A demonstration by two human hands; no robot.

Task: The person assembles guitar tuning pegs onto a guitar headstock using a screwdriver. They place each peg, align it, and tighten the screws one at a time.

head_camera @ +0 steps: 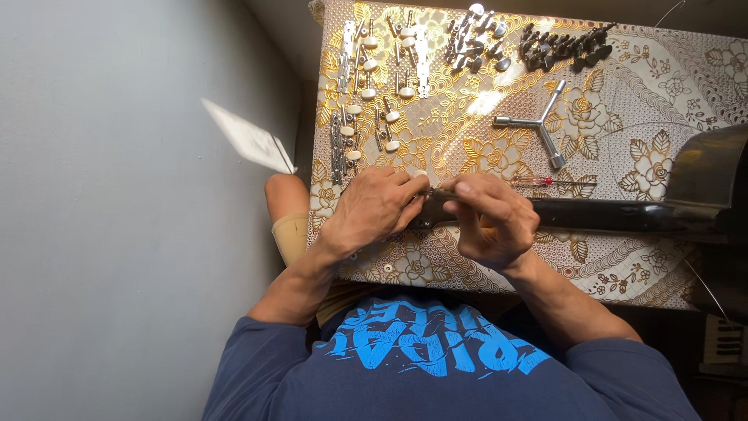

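Guitar headstock (pixel 427 209): black, lying on the tabletop (pixel 623 273) between both hands, with the black neck (pixel 600 214) running away from the fingers toward the dark guitar body (pixel 709 183) at the tabletop's far edge. The left hand (pixel 372 209) wraps the headstock end, fingers (pixel 411 187) closed over it. The right hand (pixel 491 218) is curled, its fingers pinched on a small part at the headstock; what that part is cannot be told, since the hands cover it.

Risks, as a judgement:
- The small part may slip from the pinch and be lost against the busy gold floral cloth.
- The neck overhangs no support visible near the body end; a hard push at the headstock could shift the instrument.
- A loose wire-like string (pixel 705 284) trails beside the body and may snag a sleeve.

Just beyond the right fingers lies a red-handled screwdriver (pixel 545 181); farther, a three-way socket wrench (pixel 543 125). Beyond the left fingers sit strips of tuning machines with white buttons (pixel 366 93). Farthest are piles of chrome tuners (pixel 475 35) and black tuners (pixel 565 45).

Surface: patterned gold-and-white cloth, sunlit at the far side. Room: plain grey wall beside the tabletop, with a white paper (pixel 249 140) near it.
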